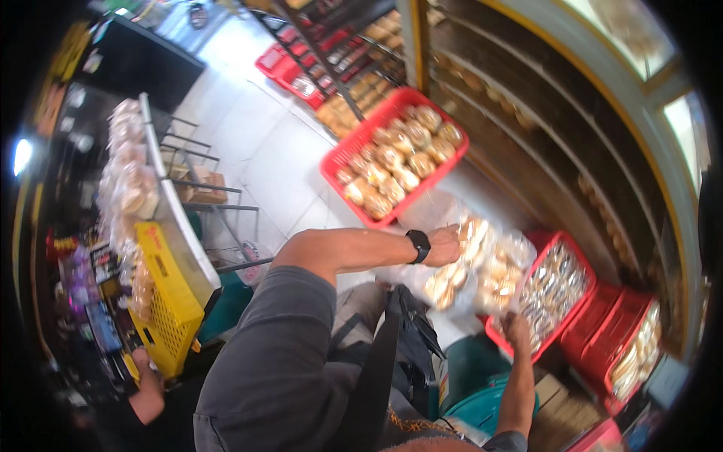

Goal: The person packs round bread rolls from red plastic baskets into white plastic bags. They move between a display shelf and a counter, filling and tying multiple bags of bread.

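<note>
My left hand (443,246), with a black watch on its wrist, is at a clear plastic bag of bread (473,237), its fingers against the bag's near side. More bagged bread rolls (500,274) lie just right of it, and another bag of bread (445,284) is below. My right hand (515,329) is curled at the near rim of a red plastic crate (587,278) filled with small wrapped items (553,288). A bag's edge lies close to those fingers; blur hides whether they grip it or the rim.
A red basket of wrapped buns (395,158) stands ahead, beside wooden shelves (542,96). Red crates (599,322) sit at right, above a teal tub (488,409). At left, another person's hand (146,364) is by a yellow crate (169,299); a metal rack (209,198) stands near.
</note>
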{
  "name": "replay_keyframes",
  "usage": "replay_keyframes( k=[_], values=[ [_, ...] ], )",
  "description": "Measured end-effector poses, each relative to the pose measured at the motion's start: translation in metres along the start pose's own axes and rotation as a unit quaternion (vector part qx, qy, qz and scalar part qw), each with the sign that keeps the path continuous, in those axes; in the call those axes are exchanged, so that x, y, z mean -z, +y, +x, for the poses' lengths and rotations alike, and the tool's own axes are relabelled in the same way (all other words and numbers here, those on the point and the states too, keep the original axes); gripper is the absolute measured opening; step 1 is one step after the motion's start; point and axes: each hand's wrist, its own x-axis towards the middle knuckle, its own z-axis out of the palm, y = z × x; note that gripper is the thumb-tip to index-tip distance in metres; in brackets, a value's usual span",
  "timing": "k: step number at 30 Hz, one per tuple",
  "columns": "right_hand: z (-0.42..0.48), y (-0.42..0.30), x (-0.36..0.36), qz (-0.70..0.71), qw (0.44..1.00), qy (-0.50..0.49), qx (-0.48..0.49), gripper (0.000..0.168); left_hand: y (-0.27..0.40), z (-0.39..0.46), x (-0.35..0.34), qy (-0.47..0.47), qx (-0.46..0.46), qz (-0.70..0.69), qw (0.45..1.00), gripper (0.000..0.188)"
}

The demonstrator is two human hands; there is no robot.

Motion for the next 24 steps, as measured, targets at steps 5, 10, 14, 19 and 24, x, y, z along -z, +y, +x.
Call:
replay_keyframes(
  k=[5,10,14,19,24],
  values=[
    [-0.010,-0.032,-0.021,-0.019,0.998,-0.057,-0.033,0.029,0.072,-0.092,0.124,0.063,-0.056,-0.050,0.995,0.007],
    [-0.007,-0.072,-0.001,-0.096,0.990,-0.098,-0.032,0.038,0.137,-0.184,0.246,0.093,0.012,-0.072,0.993,0.013],
    [-0.022,-0.113,0.039,-0.171,0.980,-0.106,0.008,0.042,0.161,-0.260,0.310,0.162,0.105,-0.057,0.980,0.015],
    [-0.035,-0.173,0.050,-0.227,0.959,-0.169,0.003,0.046,0.171,-0.344,0.369,0.315,0.207,-0.002,0.926,0.018],
    [-0.061,-0.232,0.047,-0.275,0.905,-0.324,-0.006,0.063,0.138,-0.392,0.402,0.545,0.180,-0.034,0.818,0.022]
  ],
)
